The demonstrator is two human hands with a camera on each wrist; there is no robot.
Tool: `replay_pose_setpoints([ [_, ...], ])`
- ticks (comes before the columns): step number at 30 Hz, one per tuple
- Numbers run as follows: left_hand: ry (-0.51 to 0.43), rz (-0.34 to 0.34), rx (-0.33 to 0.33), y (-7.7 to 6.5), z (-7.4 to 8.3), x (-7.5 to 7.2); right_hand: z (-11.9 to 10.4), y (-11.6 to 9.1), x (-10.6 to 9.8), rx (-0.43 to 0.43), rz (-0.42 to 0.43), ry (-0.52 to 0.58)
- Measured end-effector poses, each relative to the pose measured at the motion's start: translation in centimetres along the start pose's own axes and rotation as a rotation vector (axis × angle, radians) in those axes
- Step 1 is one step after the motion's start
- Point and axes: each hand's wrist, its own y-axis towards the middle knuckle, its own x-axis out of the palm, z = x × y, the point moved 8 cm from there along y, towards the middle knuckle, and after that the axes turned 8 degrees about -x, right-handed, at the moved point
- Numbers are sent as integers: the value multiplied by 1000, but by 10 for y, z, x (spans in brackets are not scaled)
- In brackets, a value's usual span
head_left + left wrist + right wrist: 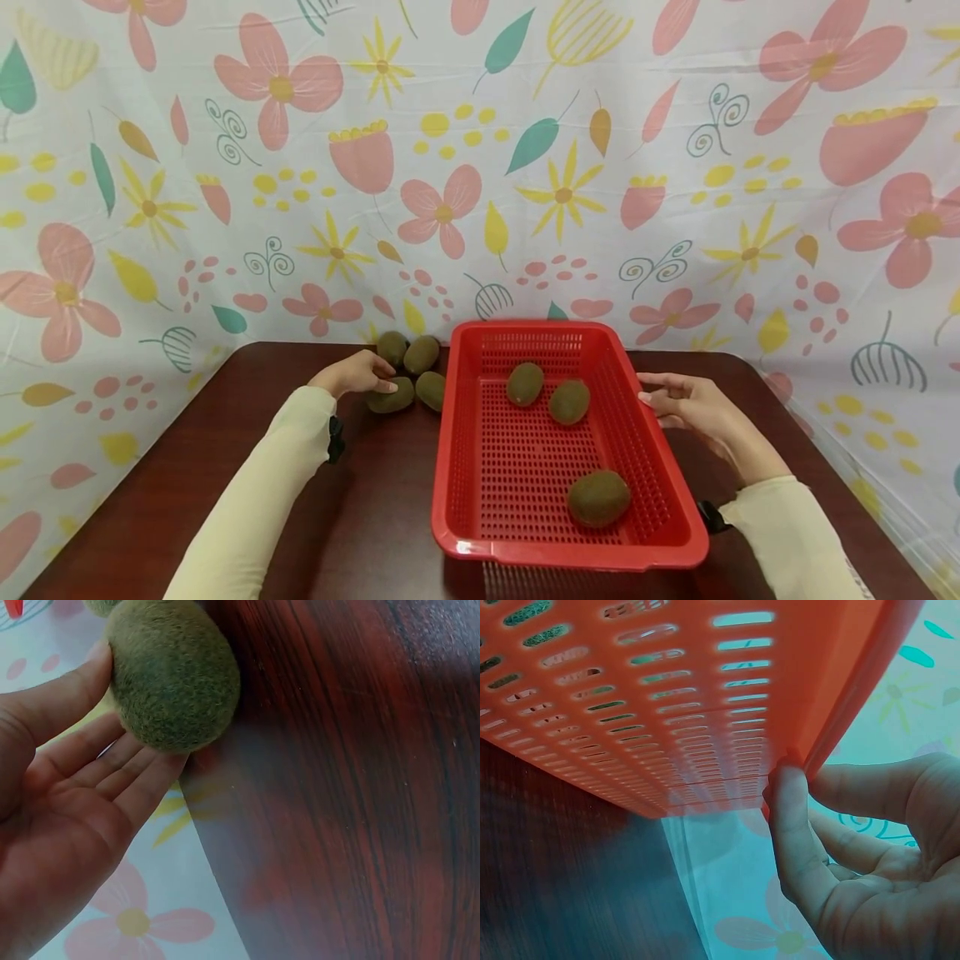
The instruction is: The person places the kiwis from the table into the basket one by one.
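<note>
My left hand (pixel 352 374) is at the left of the table, holding a brown fuzzy kiwi (pixel 393 397) between thumb and fingers. In the left wrist view the thumb lies on one side of this kiwi (pixel 176 675) and the fingers on the other. Close by it are three more kiwis, one (pixel 431 390) partly hidden behind the basket's left edge. My right hand (pixel 697 410) pinches the right rim of a red perforated plastic basket (pixel 570 554). Three kiwis lie inside, two toward the back and one (pixel 599 498) near the front right corner.
Everything stands on a dark reddish-brown wooden table (pixel 367 508). A white cloth (pixel 480 125) printed with flowers and leaves hangs behind the table's back edge and along its sides.
</note>
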Motion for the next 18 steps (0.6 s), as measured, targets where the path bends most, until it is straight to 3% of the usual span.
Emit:
replay_pose_setpoints([
  [10, 120, -78, 7, -4, 9, 10, -2, -2, 1, -5, -9, 11],
  [18, 220, -77, 34, -4, 15, 13, 0, 0, 1, -8, -10, 13],
])
